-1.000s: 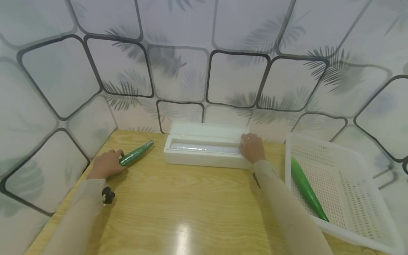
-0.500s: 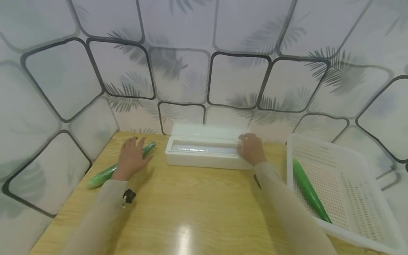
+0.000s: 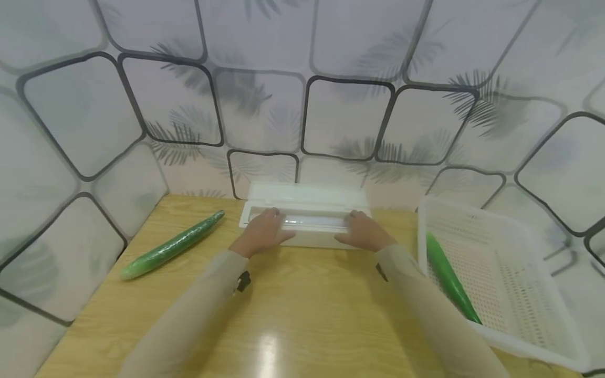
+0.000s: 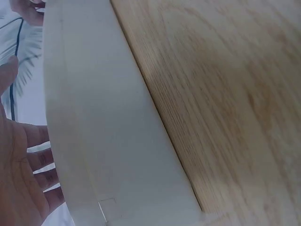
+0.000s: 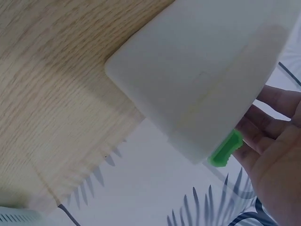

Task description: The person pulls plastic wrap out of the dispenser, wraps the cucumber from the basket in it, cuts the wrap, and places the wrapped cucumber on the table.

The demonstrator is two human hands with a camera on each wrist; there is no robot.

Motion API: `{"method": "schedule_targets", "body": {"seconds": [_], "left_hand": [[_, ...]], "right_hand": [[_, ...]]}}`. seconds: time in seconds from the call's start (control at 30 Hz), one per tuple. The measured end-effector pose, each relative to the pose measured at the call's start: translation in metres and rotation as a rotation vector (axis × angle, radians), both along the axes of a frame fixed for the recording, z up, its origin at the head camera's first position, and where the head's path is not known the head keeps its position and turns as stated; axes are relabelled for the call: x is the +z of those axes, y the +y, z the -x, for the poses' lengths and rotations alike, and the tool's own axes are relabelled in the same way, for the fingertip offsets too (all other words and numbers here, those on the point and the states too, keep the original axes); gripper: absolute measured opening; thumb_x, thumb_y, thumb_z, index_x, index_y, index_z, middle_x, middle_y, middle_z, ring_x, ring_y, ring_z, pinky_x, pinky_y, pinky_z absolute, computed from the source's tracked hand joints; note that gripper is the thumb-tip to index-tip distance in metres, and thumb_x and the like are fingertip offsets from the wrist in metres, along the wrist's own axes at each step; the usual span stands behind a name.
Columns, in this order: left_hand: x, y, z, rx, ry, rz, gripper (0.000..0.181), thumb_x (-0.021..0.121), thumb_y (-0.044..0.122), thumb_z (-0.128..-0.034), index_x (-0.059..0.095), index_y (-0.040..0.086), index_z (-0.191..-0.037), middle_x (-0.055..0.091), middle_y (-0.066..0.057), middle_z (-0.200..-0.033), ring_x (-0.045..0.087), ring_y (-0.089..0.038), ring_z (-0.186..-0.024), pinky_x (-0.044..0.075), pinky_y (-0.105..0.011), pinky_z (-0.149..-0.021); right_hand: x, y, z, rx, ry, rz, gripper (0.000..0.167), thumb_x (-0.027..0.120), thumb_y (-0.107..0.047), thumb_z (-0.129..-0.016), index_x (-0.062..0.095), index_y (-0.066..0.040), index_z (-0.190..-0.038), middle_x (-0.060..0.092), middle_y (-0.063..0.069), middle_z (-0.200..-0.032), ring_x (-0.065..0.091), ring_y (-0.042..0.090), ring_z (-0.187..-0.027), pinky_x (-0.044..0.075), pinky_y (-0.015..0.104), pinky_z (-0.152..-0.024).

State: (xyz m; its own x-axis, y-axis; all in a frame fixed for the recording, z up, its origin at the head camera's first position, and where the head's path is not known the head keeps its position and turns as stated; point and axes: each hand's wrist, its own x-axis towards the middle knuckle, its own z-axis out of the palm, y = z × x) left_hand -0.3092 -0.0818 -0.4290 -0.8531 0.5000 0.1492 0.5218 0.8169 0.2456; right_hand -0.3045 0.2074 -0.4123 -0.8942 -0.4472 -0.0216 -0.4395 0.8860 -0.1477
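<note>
In the head view, a long white cling film box (image 3: 312, 240) stands against the wall with its lid (image 3: 307, 193) raised and a pale film roll (image 3: 314, 221) inside. My left hand (image 3: 261, 231) reaches over its left part, fingers extended along the top in the left wrist view. Over the right part lies my right hand (image 3: 366, 231), its fingers loosely bent at the upper edge. A small green slider (image 5: 226, 149) shows beside those fingers in the right wrist view. On the left, a shiny green cucumber (image 3: 172, 248) lies alone on the table, apart from both hands.
A white plastic basket (image 3: 529, 231) stands at the right with another green cucumber (image 3: 452, 278) inside. The wooden table (image 3: 302, 310) ends at a patterned wall (image 3: 350, 121) behind the box and on the left.
My left hand has let go of the left cucumber and moved right onto the cling film box. My right hand has shifted slightly inward and lower on the box.
</note>
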Motion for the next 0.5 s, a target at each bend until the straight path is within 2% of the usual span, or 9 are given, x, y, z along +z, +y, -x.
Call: {"method": "schedule_targets", "body": {"seconds": [0.1,0.27,0.4,0.5], "left_hand": [[-0.001,0.001,0.004,0.000,-0.015,0.039,0.065,0.048,0.054,-0.0908,0.054,-0.002,-0.124,0.055,-0.019,-0.122,0.053,-0.030,-0.109,0.049,-0.044,-0.092],[0.001,0.002,0.008,-0.008,0.000,0.047,0.062,0.044,0.053,-0.0930,0.057,0.000,-0.121,0.057,-0.018,-0.120,0.055,-0.031,-0.107,0.049,-0.045,-0.092],[0.006,0.000,0.014,-0.004,-0.051,0.024,0.059,0.038,0.052,-0.0955,0.060,0.002,-0.119,0.060,-0.018,-0.119,0.056,-0.032,-0.110,0.046,-0.047,-0.096],[0.010,0.000,0.021,0.008,-0.107,0.024,0.059,0.034,0.053,-0.0957,0.064,0.007,-0.118,0.062,-0.016,-0.120,0.056,-0.032,-0.112,0.045,-0.049,-0.097]], "right_hand": [[-0.001,0.000,0.000,-0.021,-0.059,0.022,0.071,0.056,-0.049,-0.086,0.049,0.008,-0.128,0.049,0.026,-0.131,0.048,0.040,-0.119,0.041,0.053,-0.102],[-0.005,0.002,0.009,0.011,-0.049,-0.003,0.070,0.056,-0.051,-0.086,0.051,0.007,-0.126,0.052,0.025,-0.128,0.050,0.039,-0.116,0.042,0.052,-0.101],[-0.005,0.005,0.019,0.027,-0.068,-0.009,0.065,0.052,-0.051,-0.090,0.054,0.005,-0.123,0.056,0.023,-0.122,0.054,0.037,-0.111,0.043,0.050,-0.100],[-0.003,0.008,0.025,0.009,-0.113,0.017,0.064,0.049,-0.050,-0.092,0.053,0.004,-0.126,0.057,0.022,-0.125,0.053,0.037,-0.116,0.041,0.050,-0.103]]}}
